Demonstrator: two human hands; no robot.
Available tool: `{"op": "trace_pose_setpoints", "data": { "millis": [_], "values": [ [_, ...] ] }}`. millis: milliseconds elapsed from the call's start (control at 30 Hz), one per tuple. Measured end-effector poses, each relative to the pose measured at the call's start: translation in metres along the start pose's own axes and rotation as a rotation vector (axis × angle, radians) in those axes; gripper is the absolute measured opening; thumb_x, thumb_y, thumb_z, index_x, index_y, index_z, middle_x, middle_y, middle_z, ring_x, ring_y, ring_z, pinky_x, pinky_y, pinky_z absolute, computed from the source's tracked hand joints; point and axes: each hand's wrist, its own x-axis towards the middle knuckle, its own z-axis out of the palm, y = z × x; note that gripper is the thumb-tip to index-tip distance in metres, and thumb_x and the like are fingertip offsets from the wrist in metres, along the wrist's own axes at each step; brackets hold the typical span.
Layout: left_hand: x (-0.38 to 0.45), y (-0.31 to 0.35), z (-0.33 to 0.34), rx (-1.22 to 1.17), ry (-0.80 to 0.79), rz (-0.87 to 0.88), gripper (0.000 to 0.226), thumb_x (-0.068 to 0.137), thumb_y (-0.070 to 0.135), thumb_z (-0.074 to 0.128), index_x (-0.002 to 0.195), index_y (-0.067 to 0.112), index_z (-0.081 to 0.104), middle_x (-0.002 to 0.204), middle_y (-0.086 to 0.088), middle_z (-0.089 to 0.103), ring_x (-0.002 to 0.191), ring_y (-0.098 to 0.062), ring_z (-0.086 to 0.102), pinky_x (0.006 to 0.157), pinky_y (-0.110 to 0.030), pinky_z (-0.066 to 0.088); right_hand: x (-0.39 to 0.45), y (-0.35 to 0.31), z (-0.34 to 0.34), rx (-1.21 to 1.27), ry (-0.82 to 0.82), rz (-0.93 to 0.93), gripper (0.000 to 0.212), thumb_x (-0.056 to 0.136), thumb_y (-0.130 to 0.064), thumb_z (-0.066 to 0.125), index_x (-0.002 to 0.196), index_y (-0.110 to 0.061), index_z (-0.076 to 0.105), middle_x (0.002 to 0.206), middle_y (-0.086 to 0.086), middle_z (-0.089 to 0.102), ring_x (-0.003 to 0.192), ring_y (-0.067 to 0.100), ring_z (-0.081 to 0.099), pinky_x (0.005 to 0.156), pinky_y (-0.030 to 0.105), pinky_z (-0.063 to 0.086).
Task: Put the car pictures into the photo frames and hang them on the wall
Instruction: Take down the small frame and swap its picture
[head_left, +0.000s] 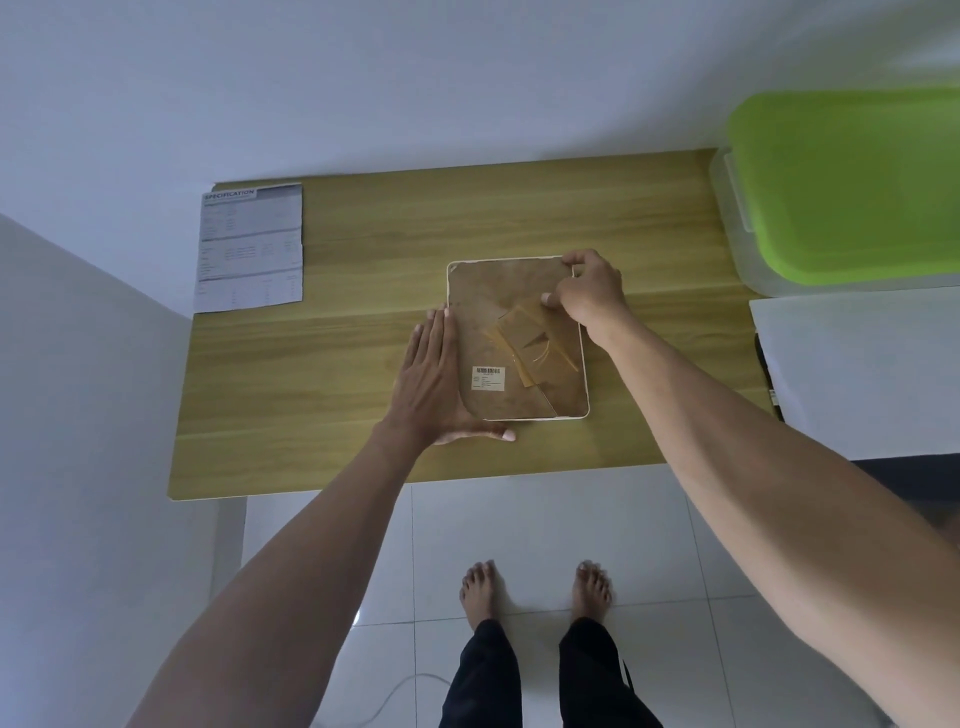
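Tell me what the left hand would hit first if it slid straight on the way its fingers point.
Probably nothing near: the left hand, flat beside the photo frame, points along its left edge toward the wall. Only bare table lies ahead.

Frame (514, 312) on table (322, 364), sheet (249, 249) far left

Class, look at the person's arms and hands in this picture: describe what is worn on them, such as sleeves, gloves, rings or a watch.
Both arms are bare as far up as the view shows; no sleeve is visible. The left hand and the right hand wear no gloves, and no ring, watch or bracelet shows on either wrist or on the fingers in view. No markings or cables appear on them.
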Motion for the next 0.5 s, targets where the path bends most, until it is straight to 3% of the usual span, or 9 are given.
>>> {"op": "trace_pose_setpoints", "data": {
  "millis": [133,233,367,500],
  "values": [
    [0.0,0.001,0.0,-0.001,-0.004,-0.016,0.175,0.033,0.103,0.056,0.155,-0.004,-0.01,0.167,-0.018,-0.005,0.155,-0.028,-0.008,0.126,-0.046,0.003,0.002,-0.01,-0.008,0.165,-0.015,0.057,0.044,0.069,-0.002,0.084,0.095,-0.03,0.062,0.124,0.006,0.059,0.108,0.027,0.062,0.09,0.042,0.059],
    [0.001,0.002,-0.001,-0.007,-0.009,-0.035,0.176,0.032,0.102,0.058,0.155,-0.003,-0.011,0.167,-0.016,-0.006,0.155,-0.027,-0.01,0.127,-0.044,0.0,0.001,-0.015,-0.008,0.167,-0.011,0.036,0.046,0.065,-0.005,0.086,0.092,-0.032,0.059,0.124,0.006,0.059,0.109,0.028,0.061,0.089,0.044,0.058],
    [0.003,0.004,0.0,-0.013,-0.008,-0.063,0.176,0.032,0.103,0.055,0.154,-0.004,-0.015,0.167,-0.016,-0.01,0.155,-0.027,-0.012,0.126,-0.044,-0.001,-0.018,-0.013,-0.011,0.144,0.022,-0.09,0.04,0.074,-0.012,0.083,0.108,-0.026,0.067,0.117,0.002,0.064,0.106,0.023,0.063,0.089,0.04,0.058],
    [0.004,0.004,0.001,-0.009,-0.009,-0.075,0.176,0.031,0.107,0.045,0.154,-0.003,-0.017,0.166,-0.016,-0.013,0.154,-0.027,-0.013,0.126,-0.045,-0.002,-0.033,0.0,-0.016,0.083,0.06,-0.176,0.041,0.081,-0.013,0.078,0.119,-0.024,0.068,0.086,-0.008,0.058,0.087,0.014,0.06,0.079,0.031,0.054]
  ]
}}
